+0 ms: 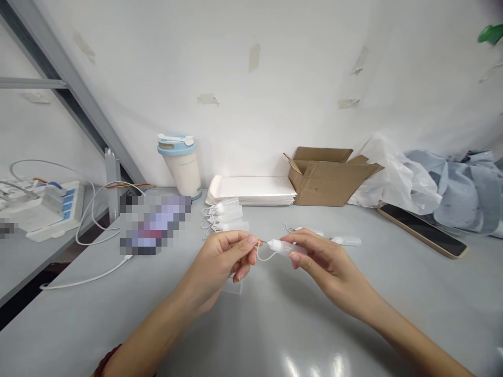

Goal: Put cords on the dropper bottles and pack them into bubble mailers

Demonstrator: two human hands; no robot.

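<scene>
My right hand [320,259] is closed round a small translucent white squeeze bottle [288,247], held nearly level with its nozzle towards the left. My left hand [231,256] pinches a small cap at the end of the bottle's thin white strap [267,258]. A short dark pin shows between the left fingertips and the nozzle; I cannot tell which part it belongs to. Most of the cap is hidden by the fingers. Behind my left hand lies a row of several similar bottles [230,213]. Beyond my right hand are another bottle [346,241] and a partly hidden one.
A clear plastic piece [234,287] lies below my left hand. Along the wall stand a cup [184,167], a stack of white envelopes [255,191], an open cardboard box [334,183] and a plastic bag [408,180]. A phone [422,230] lies right; a blurred-out device [157,225] with a cable lies left.
</scene>
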